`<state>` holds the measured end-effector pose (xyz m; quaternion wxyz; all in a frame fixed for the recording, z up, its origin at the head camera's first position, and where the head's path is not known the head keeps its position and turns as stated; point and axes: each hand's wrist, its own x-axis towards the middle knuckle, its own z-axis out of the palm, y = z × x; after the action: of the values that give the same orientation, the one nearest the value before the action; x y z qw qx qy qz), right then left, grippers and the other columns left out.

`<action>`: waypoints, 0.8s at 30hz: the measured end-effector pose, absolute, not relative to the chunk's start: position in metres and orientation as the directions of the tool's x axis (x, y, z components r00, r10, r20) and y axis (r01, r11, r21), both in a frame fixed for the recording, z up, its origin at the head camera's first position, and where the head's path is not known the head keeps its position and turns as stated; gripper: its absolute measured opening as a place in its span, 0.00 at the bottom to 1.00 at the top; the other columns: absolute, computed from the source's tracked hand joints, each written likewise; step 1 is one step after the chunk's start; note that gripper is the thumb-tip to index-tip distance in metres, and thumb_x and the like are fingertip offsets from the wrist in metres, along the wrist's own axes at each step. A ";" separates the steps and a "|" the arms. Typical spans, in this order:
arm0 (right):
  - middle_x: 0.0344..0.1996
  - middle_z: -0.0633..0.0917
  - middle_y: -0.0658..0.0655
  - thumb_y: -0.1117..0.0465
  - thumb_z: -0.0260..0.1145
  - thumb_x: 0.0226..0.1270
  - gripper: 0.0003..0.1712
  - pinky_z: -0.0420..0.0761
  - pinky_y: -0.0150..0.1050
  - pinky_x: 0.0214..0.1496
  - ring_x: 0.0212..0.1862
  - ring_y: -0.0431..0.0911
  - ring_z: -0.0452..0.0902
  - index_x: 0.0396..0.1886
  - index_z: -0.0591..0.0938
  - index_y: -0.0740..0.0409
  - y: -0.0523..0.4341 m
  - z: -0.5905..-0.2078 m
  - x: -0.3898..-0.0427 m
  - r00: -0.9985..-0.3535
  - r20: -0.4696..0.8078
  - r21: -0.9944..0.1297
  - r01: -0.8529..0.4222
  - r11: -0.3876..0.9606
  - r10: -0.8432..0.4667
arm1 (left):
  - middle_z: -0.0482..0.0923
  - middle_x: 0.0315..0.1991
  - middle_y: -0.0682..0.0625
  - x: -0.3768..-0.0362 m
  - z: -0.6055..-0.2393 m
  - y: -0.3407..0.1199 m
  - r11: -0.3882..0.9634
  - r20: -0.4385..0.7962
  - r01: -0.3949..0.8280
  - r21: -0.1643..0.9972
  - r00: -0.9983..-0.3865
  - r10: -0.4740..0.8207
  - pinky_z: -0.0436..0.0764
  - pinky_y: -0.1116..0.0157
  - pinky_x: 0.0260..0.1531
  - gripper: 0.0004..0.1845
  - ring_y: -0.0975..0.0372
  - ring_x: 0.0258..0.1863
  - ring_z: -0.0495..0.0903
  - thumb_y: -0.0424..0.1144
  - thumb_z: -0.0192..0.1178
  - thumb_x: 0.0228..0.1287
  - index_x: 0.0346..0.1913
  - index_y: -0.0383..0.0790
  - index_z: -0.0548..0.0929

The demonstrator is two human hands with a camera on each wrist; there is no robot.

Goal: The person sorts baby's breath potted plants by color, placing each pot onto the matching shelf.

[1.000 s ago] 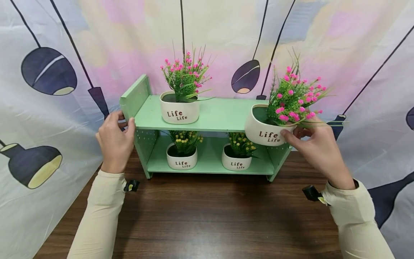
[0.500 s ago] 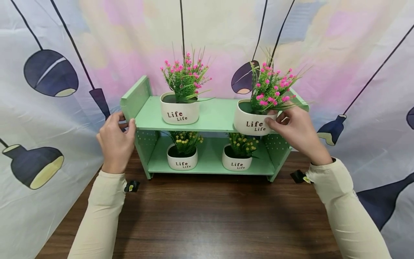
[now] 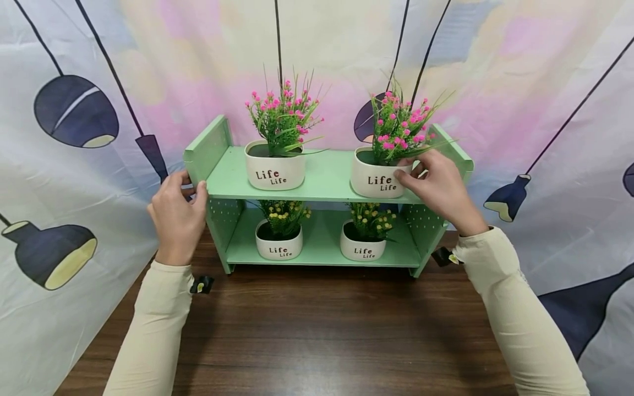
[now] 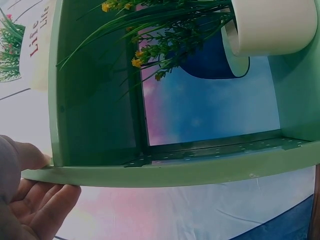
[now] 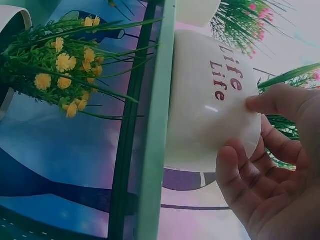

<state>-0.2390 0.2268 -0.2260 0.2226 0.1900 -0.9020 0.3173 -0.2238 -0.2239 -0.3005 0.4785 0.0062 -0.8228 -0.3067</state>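
A green two-tier shelf (image 3: 327, 175) stands in the middle of the head view. My left hand (image 3: 179, 217) grips the front edge of its left side panel (image 4: 150, 176), thumb inside and fingers outside. On the right of the top board sits a white flowerpot (image 3: 378, 179) with pink flowers, marked "Life Life". My right hand (image 3: 438, 187) pinches this pot by its right rim, the thumb on the front face; in the right wrist view the pot (image 5: 210, 107) rests against the board's edge. A matching pink-flowered pot (image 3: 275, 170) stands to the left on the same board.
Two smaller white pots with yellow flowers, a left one (image 3: 279, 245) and a right one (image 3: 362, 247), stand on the lower board. A dark wooden table (image 3: 317, 330) lies under the shelf. A cloth (image 3: 327, 33) printed with lamps hangs behind.
My right hand has carried the pink-flowered pot leftward and back, from in front of the shelf's right end onto the top board. My left hand has stayed on the side panel.
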 end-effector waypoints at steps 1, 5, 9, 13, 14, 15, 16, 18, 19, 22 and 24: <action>0.47 0.83 0.61 0.59 0.69 0.75 0.09 0.75 0.49 0.44 0.46 0.54 0.81 0.48 0.86 0.60 0.226 -0.226 -0.240 -0.828 0.523 -0.488 -0.485 0.726 -0.202 | 0.87 0.46 0.32 -0.224 -0.301 -0.224 0.812 0.784 0.284 0.511 -0.542 -0.304 0.72 0.39 0.39 0.15 0.40 0.41 0.89 0.36 0.65 0.74 0.54 0.27 0.85; 0.48 0.83 0.62 0.60 0.70 0.75 0.09 0.74 0.48 0.44 0.46 0.55 0.81 0.48 0.86 0.60 0.222 -0.226 -0.244 -0.823 0.533 -0.489 -0.490 0.722 -0.198 | 0.87 0.46 0.32 -0.223 -0.301 -0.224 0.809 0.782 0.287 0.514 -0.544 -0.304 0.72 0.39 0.39 0.15 0.40 0.42 0.89 0.36 0.64 0.74 0.54 0.27 0.85; 0.49 0.83 0.62 0.60 0.70 0.75 0.10 0.72 0.47 0.43 0.46 0.56 0.82 0.49 0.86 0.61 0.219 -0.227 -0.244 -0.815 0.550 -0.496 -0.493 0.715 -0.181 | 0.87 0.47 0.32 -0.224 -0.302 -0.225 0.806 0.780 0.289 0.516 -0.547 -0.304 0.72 0.39 0.39 0.15 0.40 0.42 0.89 0.37 0.64 0.75 0.55 0.27 0.85; 0.48 0.83 0.63 0.61 0.70 0.74 0.11 0.71 0.45 0.44 0.44 0.54 0.81 0.49 0.87 0.63 0.217 -0.231 -0.245 -0.810 0.567 -0.506 -0.489 0.710 -0.154 | 0.87 0.47 0.32 -0.224 -0.302 -0.224 0.810 0.784 0.289 0.511 -0.542 -0.301 0.72 0.39 0.39 0.15 0.40 0.41 0.89 0.37 0.64 0.75 0.55 0.27 0.85; 0.48 0.82 0.64 0.61 0.70 0.75 0.11 0.70 0.45 0.44 0.44 0.54 0.80 0.50 0.87 0.63 0.216 -0.232 -0.246 -0.808 0.571 -0.508 -0.489 0.709 -0.148 | 0.87 0.47 0.32 -0.224 -0.302 -0.224 0.811 0.785 0.288 0.510 -0.542 -0.301 0.72 0.39 0.39 0.15 0.40 0.41 0.90 0.37 0.64 0.75 0.55 0.27 0.85; 0.47 0.82 0.64 0.61 0.70 0.75 0.11 0.70 0.45 0.44 0.43 0.54 0.80 0.50 0.87 0.64 0.216 -0.233 -0.246 -0.806 0.575 -0.509 -0.490 0.708 -0.144 | 0.87 0.47 0.32 -0.224 -0.302 -0.224 0.811 0.785 0.288 0.509 -0.542 -0.300 0.72 0.39 0.39 0.15 0.40 0.41 0.90 0.37 0.64 0.75 0.55 0.27 0.85; 0.47 0.82 0.64 0.61 0.70 0.75 0.12 0.69 0.45 0.44 0.43 0.54 0.80 0.50 0.87 0.64 0.216 -0.233 -0.247 -0.803 0.579 -0.510 -0.491 0.706 -0.140 | 0.87 0.47 0.32 -0.224 -0.302 -0.224 0.810 0.784 0.288 0.511 -0.544 -0.301 0.72 0.39 0.39 0.15 0.40 0.41 0.89 0.37 0.64 0.75 0.55 0.27 0.85; 0.46 0.82 0.64 0.61 0.70 0.75 0.12 0.69 0.44 0.45 0.42 0.53 0.80 0.50 0.87 0.65 0.216 -0.235 -0.247 -0.796 0.590 -0.512 -0.499 0.700 -0.136 | 0.87 0.47 0.32 -0.224 -0.302 -0.224 0.810 0.782 0.286 0.512 -0.545 -0.301 0.72 0.39 0.39 0.15 0.40 0.41 0.89 0.37 0.64 0.75 0.55 0.27 0.85; 0.46 0.82 0.64 0.62 0.69 0.75 0.12 0.69 0.44 0.45 0.42 0.53 0.79 0.50 0.87 0.65 0.216 -0.236 -0.247 -0.792 0.596 -0.513 -0.504 0.695 -0.135 | 0.87 0.47 0.32 -0.224 -0.302 -0.224 0.811 0.782 0.285 0.511 -0.545 -0.302 0.72 0.39 0.39 0.15 0.40 0.41 0.89 0.37 0.64 0.75 0.55 0.27 0.85; 0.46 0.82 0.64 0.63 0.69 0.74 0.12 0.70 0.44 0.47 0.41 0.52 0.79 0.51 0.87 0.66 0.216 -0.238 -0.248 -0.771 0.622 -0.508 -0.528 0.680 -0.134 | 0.87 0.47 0.32 -0.224 -0.302 -0.224 0.813 0.786 0.285 0.508 -0.540 -0.302 0.72 0.39 0.39 0.15 0.40 0.41 0.89 0.37 0.64 0.75 0.55 0.27 0.85; 0.46 0.82 0.63 0.64 0.69 0.74 0.11 0.71 0.43 0.48 0.40 0.51 0.79 0.51 0.88 0.66 0.216 -0.240 -0.249 -0.755 0.643 -0.501 -0.544 0.673 -0.132 | 0.87 0.47 0.32 -0.224 -0.302 -0.223 0.815 0.789 0.284 0.505 -0.536 -0.302 0.72 0.39 0.38 0.15 0.40 0.41 0.89 0.37 0.64 0.75 0.55 0.27 0.85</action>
<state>-0.2486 0.2157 -0.2401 0.2908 0.1951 -0.8671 0.3544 -0.2240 -0.2233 -0.3019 0.4818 0.0054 -0.8218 -0.3042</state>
